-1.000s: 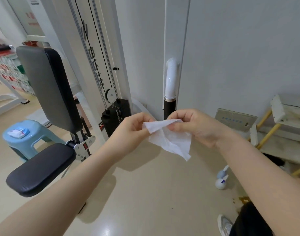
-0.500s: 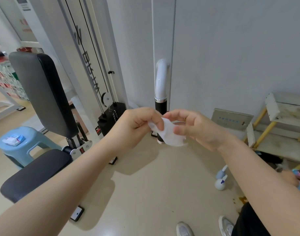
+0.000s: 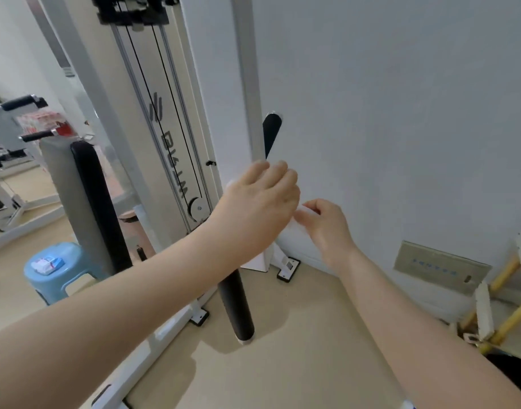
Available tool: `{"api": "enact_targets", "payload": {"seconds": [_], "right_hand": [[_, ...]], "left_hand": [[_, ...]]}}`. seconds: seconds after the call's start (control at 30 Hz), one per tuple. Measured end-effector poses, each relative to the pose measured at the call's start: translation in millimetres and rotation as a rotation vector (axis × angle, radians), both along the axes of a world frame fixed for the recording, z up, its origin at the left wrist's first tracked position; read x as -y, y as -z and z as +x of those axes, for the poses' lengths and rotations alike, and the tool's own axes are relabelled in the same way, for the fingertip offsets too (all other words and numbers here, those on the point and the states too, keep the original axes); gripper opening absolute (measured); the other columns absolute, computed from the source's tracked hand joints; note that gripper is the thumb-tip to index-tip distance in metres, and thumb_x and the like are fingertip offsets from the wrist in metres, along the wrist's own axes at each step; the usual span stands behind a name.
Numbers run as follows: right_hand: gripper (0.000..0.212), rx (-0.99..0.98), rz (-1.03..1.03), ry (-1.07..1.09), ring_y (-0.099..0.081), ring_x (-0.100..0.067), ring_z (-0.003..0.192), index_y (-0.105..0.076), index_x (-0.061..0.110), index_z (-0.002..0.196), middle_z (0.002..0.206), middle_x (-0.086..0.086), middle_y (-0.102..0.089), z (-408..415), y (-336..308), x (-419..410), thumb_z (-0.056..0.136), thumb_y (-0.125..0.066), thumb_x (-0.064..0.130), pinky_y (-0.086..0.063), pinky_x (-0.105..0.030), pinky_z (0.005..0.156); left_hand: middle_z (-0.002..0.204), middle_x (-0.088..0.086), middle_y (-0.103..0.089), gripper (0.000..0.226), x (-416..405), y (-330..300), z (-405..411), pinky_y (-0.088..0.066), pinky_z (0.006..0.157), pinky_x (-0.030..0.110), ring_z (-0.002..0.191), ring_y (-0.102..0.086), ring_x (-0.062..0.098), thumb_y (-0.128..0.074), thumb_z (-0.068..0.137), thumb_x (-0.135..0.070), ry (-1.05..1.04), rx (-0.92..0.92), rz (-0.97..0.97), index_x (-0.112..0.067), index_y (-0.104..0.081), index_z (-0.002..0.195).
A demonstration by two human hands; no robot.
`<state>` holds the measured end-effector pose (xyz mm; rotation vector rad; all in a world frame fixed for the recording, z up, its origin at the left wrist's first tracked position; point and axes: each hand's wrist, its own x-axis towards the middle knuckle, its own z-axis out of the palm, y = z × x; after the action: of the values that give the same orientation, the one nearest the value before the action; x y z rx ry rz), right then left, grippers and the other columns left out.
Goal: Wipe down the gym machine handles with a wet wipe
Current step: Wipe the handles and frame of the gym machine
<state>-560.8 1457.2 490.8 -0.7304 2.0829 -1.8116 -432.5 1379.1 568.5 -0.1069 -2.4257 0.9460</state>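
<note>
The machine's handle hangs in front of the white upright post [image 3: 247, 84]. Its black grip [image 3: 237, 305] shows below my left forearm. A second black grip [image 3: 271, 134] sticks up behind the post. My left hand [image 3: 262, 202] is closed over the handle's white upper tube, fingers curled around it. The white wet wipe [image 3: 297, 224] shows only as a small patch between the hands; the rest is hidden. My right hand [image 3: 327, 228] pinches that patch, just right of my left hand and close to the wall.
The cable tower [image 3: 170, 143] stands left of the post, with a padded black backrest [image 3: 93, 202] in front of it. A blue stool [image 3: 73, 273] carrying a small packet sits at the lower left. Wooden and yellow frames [image 3: 501, 305] lean at the right wall.
The view has swung up and closer to the machine. My hands have risen from in front of the black grip to the handle's upper tube. The wipe, spread open earlier, is now mostly hidden.
</note>
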Motion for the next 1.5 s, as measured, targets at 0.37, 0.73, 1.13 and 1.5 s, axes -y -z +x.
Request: {"api": "enact_targets", "payload": {"seconds": [0.37,0.73,1.13,1.5], "right_hand": [[0.026,-0.643,0.072,-0.209,-0.049,-0.018,0.104,-0.058,0.003,0.109,0.113,-0.007,-0.055,-20.8,15.1,81.1,0.087,-0.044,-0.002,-0.039,-0.017,0.084],[0.054,-0.985,0.176,-0.400,-0.035,-0.026,0.135,-0.035,0.010,0.141,0.148,-0.006,-0.036,-30.4,50.1,125.2,0.089,-0.045,-0.003,-0.024,-0.035,0.113],[0.053,-1.240,-0.050,-0.602,-0.051,-0.025,0.123,-0.051,0.008,0.129,0.136,-0.010,-0.052,-12.9,58.2,125.6,0.079,-0.055,-0.009,-0.031,-0.034,0.102],[0.048,-1.166,-0.060,-0.652,-0.045,-0.025,0.129,-0.047,0.010,0.133,0.138,-0.008,-0.050,-38.3,55.2,153.1,0.087,-0.036,0.002,-0.035,-0.040,0.106]], "left_hand": [[0.100,0.013,-0.065,0.036,25.1,-2.4,16.4,-0.018,0.110,0.041,0.110,-0.057,0.033,-0.032,0.089,-0.004,-0.333,0.053,-0.215,-0.003,-0.068,0.089],[0.116,0.016,-0.064,0.029,57.5,-7.2,35.7,-0.024,0.109,0.043,0.117,-0.056,0.031,-0.042,0.088,0.001,-0.330,0.108,-0.265,-0.002,-0.066,0.104],[0.113,0.012,-0.066,0.045,67.0,-9.6,37.1,-0.023,0.110,0.039,0.116,-0.057,0.028,-0.025,0.093,0.001,-0.308,0.080,-0.205,-0.006,-0.069,0.094],[0.112,0.012,-0.067,0.055,75.4,-15.4,40.9,-0.024,0.108,0.038,0.114,-0.059,0.027,-0.016,0.095,0.002,-0.307,0.082,-0.155,-0.007,-0.071,0.091]]}}
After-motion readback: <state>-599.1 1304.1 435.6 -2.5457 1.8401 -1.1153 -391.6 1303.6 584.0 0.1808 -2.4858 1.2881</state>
